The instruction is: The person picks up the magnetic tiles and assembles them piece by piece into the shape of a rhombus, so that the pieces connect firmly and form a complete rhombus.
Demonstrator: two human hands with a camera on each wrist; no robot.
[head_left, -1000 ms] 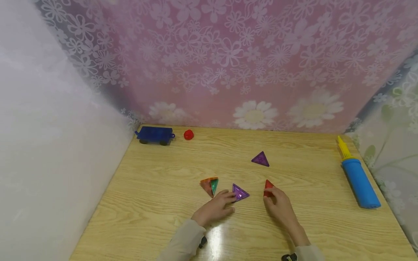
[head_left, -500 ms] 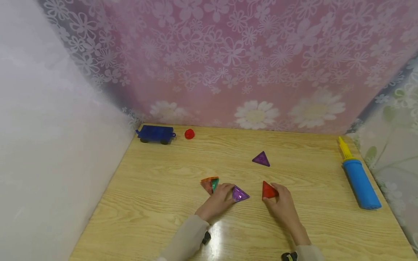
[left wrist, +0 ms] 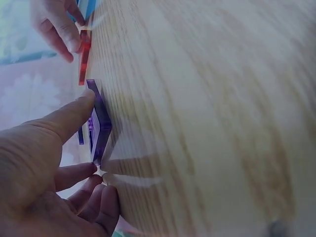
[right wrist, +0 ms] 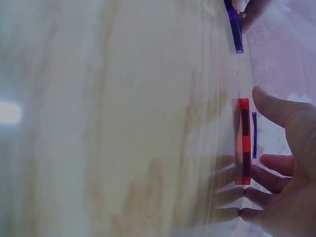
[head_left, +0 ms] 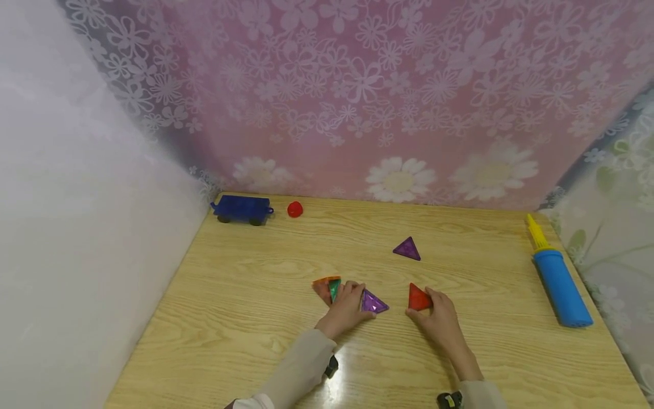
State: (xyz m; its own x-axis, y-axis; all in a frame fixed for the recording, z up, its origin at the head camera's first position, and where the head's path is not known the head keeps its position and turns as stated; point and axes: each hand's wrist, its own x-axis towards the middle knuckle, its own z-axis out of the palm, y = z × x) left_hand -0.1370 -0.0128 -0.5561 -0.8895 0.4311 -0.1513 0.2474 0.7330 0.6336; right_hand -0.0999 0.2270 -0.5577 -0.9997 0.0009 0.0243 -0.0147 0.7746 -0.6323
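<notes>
In the head view my left hand [head_left: 344, 309] pinches a purple triangular magnetic tile [head_left: 374, 303] that lies on the table. The left wrist view has the thumb on one corner of this purple tile [left wrist: 102, 123] and fingertips at the opposite one. To the right, my right hand [head_left: 441, 318] holds a red triangular magnetic tile [head_left: 418, 297] between thumb and fingers. That red tile [right wrist: 246, 140] lies flat in the right wrist view. A gap separates the two tiles. Orange and green tiles [head_left: 322, 289], joined and standing up, are partly hidden behind my left hand.
Another purple triangular tile [head_left: 407, 249] lies farther back on the wooden table [head_left: 230, 329]. A blue toy wagon [head_left: 242, 209] and a small red object [head_left: 294, 209] stand at the back left. A blue and yellow hand pump [head_left: 562, 287] lies along the right edge.
My left hand has moved right and taken a thumb-and-finger hold on the near purple tile. The red tile has turned and shifted slightly left in my right hand.
</notes>
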